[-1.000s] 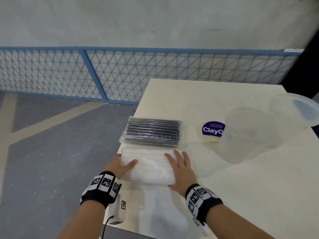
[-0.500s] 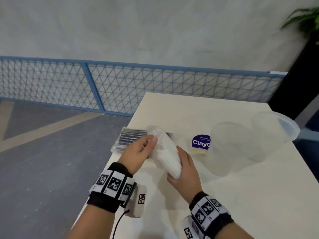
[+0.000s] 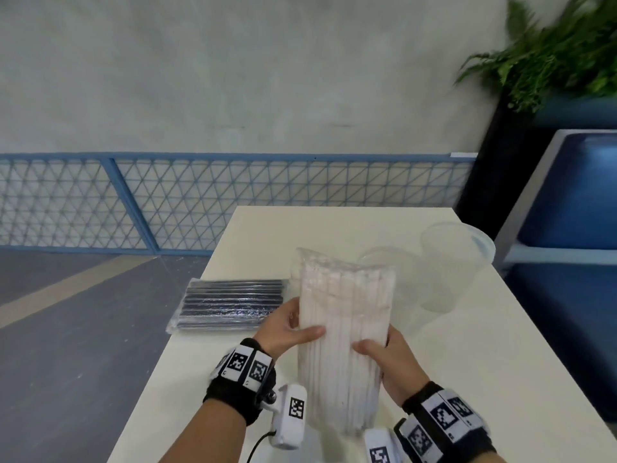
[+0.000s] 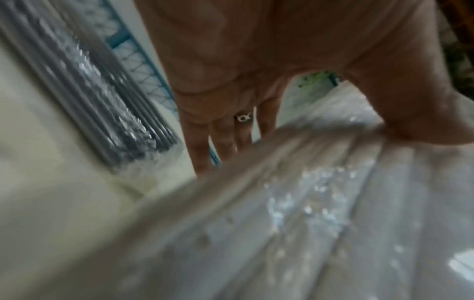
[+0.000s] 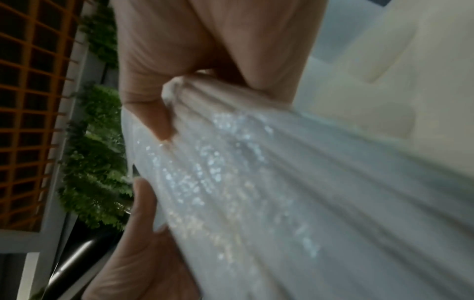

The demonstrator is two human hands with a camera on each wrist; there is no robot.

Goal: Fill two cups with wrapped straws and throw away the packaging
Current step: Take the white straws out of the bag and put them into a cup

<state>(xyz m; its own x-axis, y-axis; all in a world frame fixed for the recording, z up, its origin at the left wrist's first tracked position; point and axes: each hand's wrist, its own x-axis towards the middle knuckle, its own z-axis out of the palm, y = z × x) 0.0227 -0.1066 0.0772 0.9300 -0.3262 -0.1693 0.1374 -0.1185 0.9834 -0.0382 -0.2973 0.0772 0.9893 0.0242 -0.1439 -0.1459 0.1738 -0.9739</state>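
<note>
A clear plastic pack of white wrapped straws (image 3: 344, 332) stands upright above the table, held between both hands. My left hand (image 3: 287, 327) grips its left edge, thumb across the front and fingers behind; the left wrist view shows the pack (image 4: 295, 223) under that thumb. My right hand (image 3: 384, 359) grips the right edge, and the pack (image 5: 269, 192) runs between its thumb and fingers in the right wrist view. A second pack, of dark straws (image 3: 230, 304), lies flat on the table to the left. Two clear plastic cups (image 3: 450, 265) stand at the right, one partly hidden behind the white pack.
The cream table (image 3: 500, 379) has its left edge beside the dark pack. A blue mesh fence (image 3: 200, 202) runs behind. A potted fern (image 3: 561, 51) and a blue bin (image 3: 567, 195) stand at the right.
Both hands lifted the white straw pack off the table and turned it from lying flat to standing upright, facing me. The head view tilted upward.
</note>
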